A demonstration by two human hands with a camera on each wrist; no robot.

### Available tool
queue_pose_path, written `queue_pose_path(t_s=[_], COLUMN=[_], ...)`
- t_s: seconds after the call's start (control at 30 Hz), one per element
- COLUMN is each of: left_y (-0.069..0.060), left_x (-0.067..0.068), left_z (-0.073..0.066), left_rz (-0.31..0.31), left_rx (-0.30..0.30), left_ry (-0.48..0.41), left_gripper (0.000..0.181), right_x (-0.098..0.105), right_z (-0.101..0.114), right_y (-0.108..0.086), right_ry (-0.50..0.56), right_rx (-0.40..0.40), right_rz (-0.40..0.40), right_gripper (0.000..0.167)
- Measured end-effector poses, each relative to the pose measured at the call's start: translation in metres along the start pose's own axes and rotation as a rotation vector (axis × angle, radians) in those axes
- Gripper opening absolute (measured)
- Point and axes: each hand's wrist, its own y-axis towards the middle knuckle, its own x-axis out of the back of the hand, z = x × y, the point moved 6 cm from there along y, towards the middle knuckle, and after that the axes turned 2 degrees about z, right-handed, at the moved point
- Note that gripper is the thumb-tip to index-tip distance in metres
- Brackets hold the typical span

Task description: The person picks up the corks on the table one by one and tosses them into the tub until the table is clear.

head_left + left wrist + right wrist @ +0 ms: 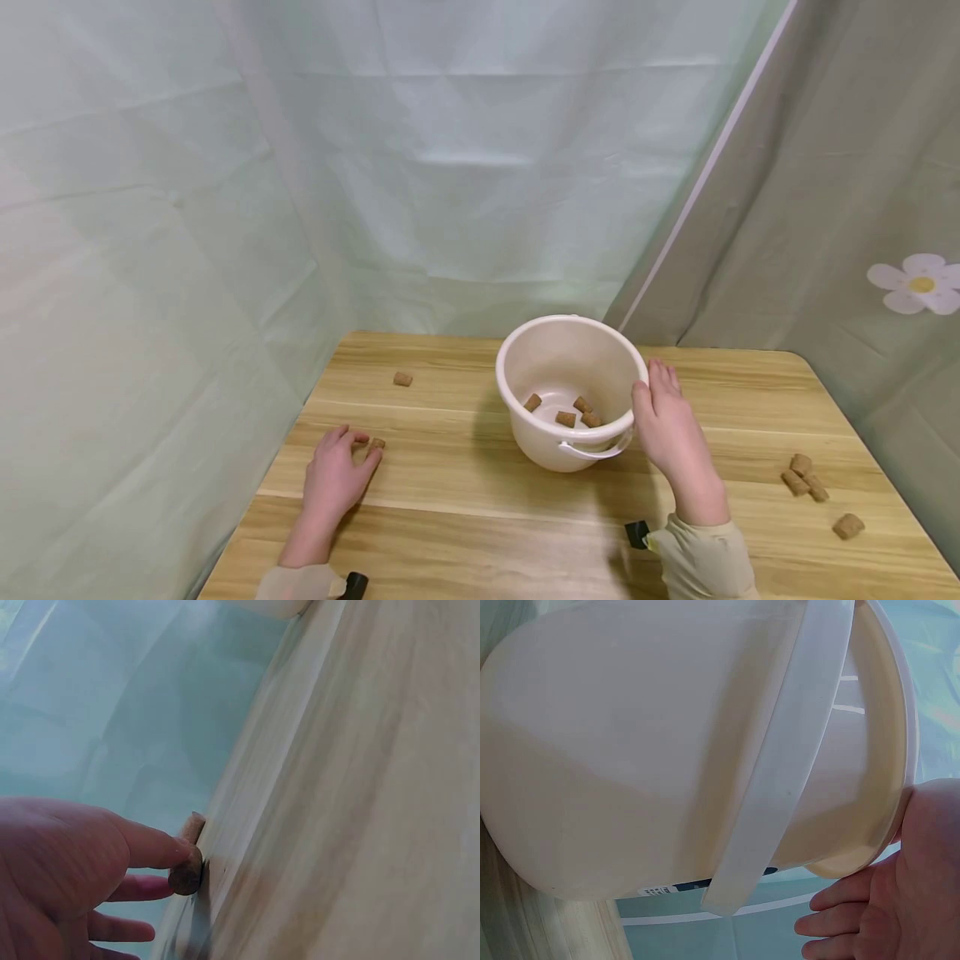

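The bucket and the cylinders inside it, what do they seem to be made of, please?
The bucket seems to be plastic, smooth with a soft sheen, judging by its even, rounded moulding. The cylinders look like matte cork, given their mottled brown surface.

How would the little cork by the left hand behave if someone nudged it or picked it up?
The cork would probably roll if nudged sideways, since its sides look rounded and the table looks smooth. It is likely light for its size, judging by its brown, cork-like look. Its dull surface suggests it may not be very slippery.
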Motion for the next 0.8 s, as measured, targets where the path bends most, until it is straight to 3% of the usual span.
queue_pose_path(t_s=[0.8], left_y=[0.0068], left_x=[-0.0062], left_z=[-0.0025], left_rz=[0.022], left_rx=[0.013], left_ry=[0.027], left_gripper=[0.026], right_x=[0.0001], right_z=[0.0012], right_y=[0.0003], right_ry=[-0.006], right_rx=[0.004], right_rz=[0.001], right_gripper=[0.071])
